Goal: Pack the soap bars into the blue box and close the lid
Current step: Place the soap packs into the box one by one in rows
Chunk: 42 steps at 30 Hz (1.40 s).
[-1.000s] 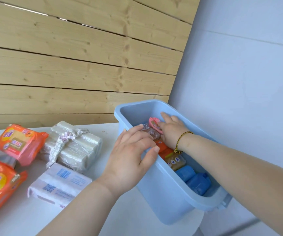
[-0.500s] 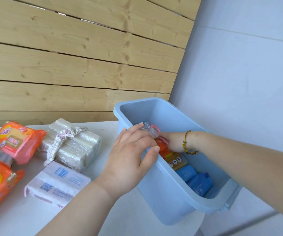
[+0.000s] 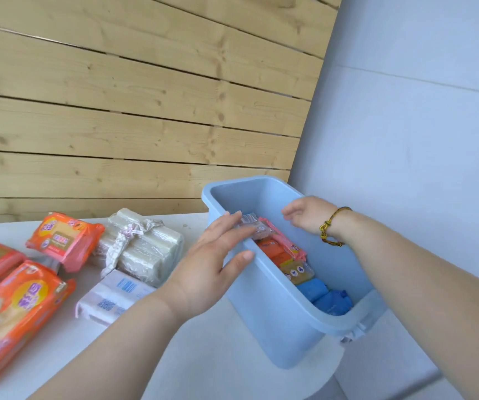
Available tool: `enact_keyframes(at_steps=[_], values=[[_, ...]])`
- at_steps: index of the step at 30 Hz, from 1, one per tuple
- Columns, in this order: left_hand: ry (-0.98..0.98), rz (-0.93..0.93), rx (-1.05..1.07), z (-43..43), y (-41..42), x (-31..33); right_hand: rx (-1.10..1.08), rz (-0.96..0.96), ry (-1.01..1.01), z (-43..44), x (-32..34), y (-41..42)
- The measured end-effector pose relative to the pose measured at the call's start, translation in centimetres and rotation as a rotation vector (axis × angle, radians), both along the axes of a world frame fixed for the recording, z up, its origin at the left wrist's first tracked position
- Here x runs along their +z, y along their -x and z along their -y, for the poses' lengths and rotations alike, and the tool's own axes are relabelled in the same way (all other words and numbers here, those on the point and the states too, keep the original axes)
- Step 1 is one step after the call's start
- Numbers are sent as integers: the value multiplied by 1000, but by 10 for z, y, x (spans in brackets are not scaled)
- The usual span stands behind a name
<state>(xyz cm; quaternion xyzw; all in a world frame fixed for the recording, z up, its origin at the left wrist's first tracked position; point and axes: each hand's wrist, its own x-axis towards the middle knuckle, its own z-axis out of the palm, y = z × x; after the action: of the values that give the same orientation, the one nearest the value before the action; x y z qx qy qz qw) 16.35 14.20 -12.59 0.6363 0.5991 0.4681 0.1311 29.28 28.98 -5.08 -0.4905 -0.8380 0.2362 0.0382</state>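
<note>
Entry: soap bars [image 3: 280, 251], film-wrapped, several in blue box [image 3: 276, 313], more packs [image 3: 65, 241] on bench [image 3: 203, 356].
My left hand [image 3: 212, 264] rests flat on the rim; my right hand [image 3: 304, 217] hovers above, loose, empty. Probably light, firm, slippery: grip long sides.

pale blue box [image 3: 276, 307], orange soap packs [image 3: 16, 310]

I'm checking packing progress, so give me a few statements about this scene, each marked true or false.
1. The left hand rests on the rim of the box. True.
2. The right hand holds a soap bar. False: it hovers empty over the box.
3. The box holds blue bars. True.
4. The white bundle is in the box. False: it lies on the table.
5. There are orange packs on the table. True.
</note>
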Motion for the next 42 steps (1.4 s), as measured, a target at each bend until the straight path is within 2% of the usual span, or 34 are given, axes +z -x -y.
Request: enact_keyframes(at_steps=[2,4,6,8,11,13,15,18,21,24,26,31,36,39,42], values=[[-42,47,116,24,9,-7,-22,-302,-74,22,22,0],[-69,28,251,55,20,-19,57,-526,-104,55,37,7],[-39,3,376,91,31,-34,182,-657,-90,93,42,21],[23,-26,484,120,42,-49,279,-698,-6,120,34,36],[164,-135,593,158,55,-71,371,-513,145,150,-5,67],[292,-178,620,171,58,-77,361,-279,149,155,-41,85],[351,-250,602,177,60,-80,279,-135,137,152,-74,100],[347,-351,588,176,58,-77,160,-77,225,148,-103,116],[393,-346,549,175,58,-73,95,-133,356,144,-115,129],[429,-377,526,175,60,-73,128,-64,407,142,-111,139],[439,-386,508,175,60,-73,152,41,373,143,-109,143],[332,-407,577,175,63,-80,12,92,272,162,-120,149],[308,-393,594,175,63,-80,49,324,59,180,-130,157],[260,-386,619,178,64,-84,47,294,79,180,-131,156],[304,-328,640,178,67,-92,47,222,135,178,-129,149]])
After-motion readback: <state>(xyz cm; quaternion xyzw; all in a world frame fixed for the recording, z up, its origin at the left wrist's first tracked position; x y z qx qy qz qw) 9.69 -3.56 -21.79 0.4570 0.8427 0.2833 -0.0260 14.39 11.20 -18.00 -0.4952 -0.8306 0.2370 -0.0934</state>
